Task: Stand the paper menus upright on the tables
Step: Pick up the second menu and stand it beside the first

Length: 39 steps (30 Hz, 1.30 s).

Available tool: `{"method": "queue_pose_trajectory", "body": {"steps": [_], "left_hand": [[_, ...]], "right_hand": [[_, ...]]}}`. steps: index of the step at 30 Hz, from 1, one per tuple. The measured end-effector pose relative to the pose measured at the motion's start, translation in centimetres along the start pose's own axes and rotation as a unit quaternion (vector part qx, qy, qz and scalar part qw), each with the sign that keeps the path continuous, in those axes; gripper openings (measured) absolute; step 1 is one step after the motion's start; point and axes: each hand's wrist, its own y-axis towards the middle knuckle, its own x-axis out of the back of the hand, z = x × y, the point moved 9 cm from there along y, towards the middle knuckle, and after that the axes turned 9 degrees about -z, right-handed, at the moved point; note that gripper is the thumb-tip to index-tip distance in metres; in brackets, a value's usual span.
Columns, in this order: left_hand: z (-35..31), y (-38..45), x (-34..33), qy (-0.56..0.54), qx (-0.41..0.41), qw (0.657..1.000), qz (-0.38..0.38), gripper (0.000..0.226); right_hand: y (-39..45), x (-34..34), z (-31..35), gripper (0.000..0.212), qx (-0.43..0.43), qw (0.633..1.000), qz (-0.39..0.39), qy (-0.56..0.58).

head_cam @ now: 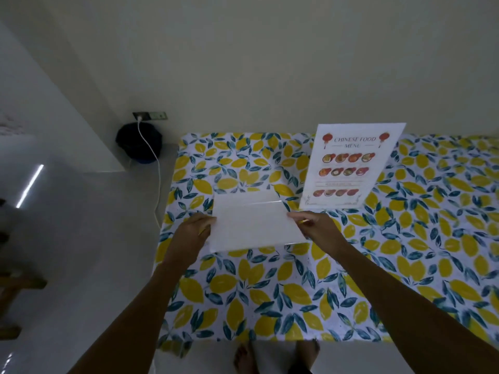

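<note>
Menus are the job here: 1 printed menu (351,168) already stands upright near the back of the lemon-patterned bench (270,287), face toward the camera, long axis vertical and leaning slightly. A 2nd, blank-side-up sheet (253,222) is held low over the bench's left part, long axis left to right, a crease across its far portion. Left hand (193,230) and right hand (317,228) have fingers clamped on its side edges; likely next is folding along the crease and setting it on edge.
</note>
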Motion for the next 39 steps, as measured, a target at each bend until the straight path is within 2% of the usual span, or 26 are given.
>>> {"method": "queue_pose_trajectory", "body": {"steps": [2, 4, 5, 9, 15, 16, 20, 24, 28, 30, 33, 39], "left_hand": [[-1.0, 0.6, 1.2, -0.014, -0.021, 1.0, -0.003, 0.028], [-1.8, 1.2, 2.0, -0.032, -0.018, 0.999, 0.001, 0.032], [-2.3, 1.6, 2.4, -0.042, -0.014, 0.999, 0.002, 0.035], [-3.0, 3.5, 3.3, -0.066, 0.034, 0.997, -0.016, 0.041], [-1.9, 7.3, 2.9, -0.04, 0.02, 0.999, -0.026, 0.064], [-1.6, 7.8, 2.8, -0.033, 0.028, 0.999, -0.027, 0.063], [-1.4, 9.6, 3.1, -0.003, 0.06, 0.995, -0.08, 0.027], [-1.6, 10.8, 3.6, 0.036, 0.044, 0.991, -0.121, 0.02], [-1.0, 11.4, 3.4, 0.007, 0.11, 0.989, -0.101, 0.019], [-1.5, 11.9, 3.3, 0.051, 0.066, 0.99, -0.117, 0.007], [-1.3, 12.3, 3.1, 0.117, 0.086, 0.984, -0.103, 0.025], [-1.3, 13.1, 2.6, 0.134, 0.082, 0.982, -0.105, 0.033]], "right_hand": [[0.1, 0.8, 1.4, 0.035, 0.042, 0.999, -0.007, 0.002], [0.1, 1.5, 2.5, 0.049, 0.057, 0.998, -0.015, 0.012], [0.1, 1.9, 3.0, 0.05, 0.062, 0.998, -0.026, 0.011], [0.5, 3.3, 5.3, 0.011, 0.09, 0.992, -0.09, -0.022], [3.0, 3.5, 8.2, 0.013, 0.164, 0.965, -0.142, -0.144], [3.4, 3.5, 8.7, 0.015, 0.182, 0.959, -0.152, -0.156], [5.4, 3.0, 10.0, 0.024, 0.221, 0.93, -0.177, -0.235], [7.5, 2.5, 10.1, 0.028, 0.207, 0.916, -0.184, -0.292], [8.7, 2.3, 10.3, 0.031, 0.211, 0.905, -0.181, -0.321], [9.1, 2.3, 10.5, 0.031, 0.211, 0.902, -0.188, -0.327], [9.8, 2.2, 10.5, 0.03, 0.206, 0.897, -0.196, -0.339], [10.6, 2.1, 10.5, 0.032, 0.196, 0.893, -0.21, -0.346]]}}
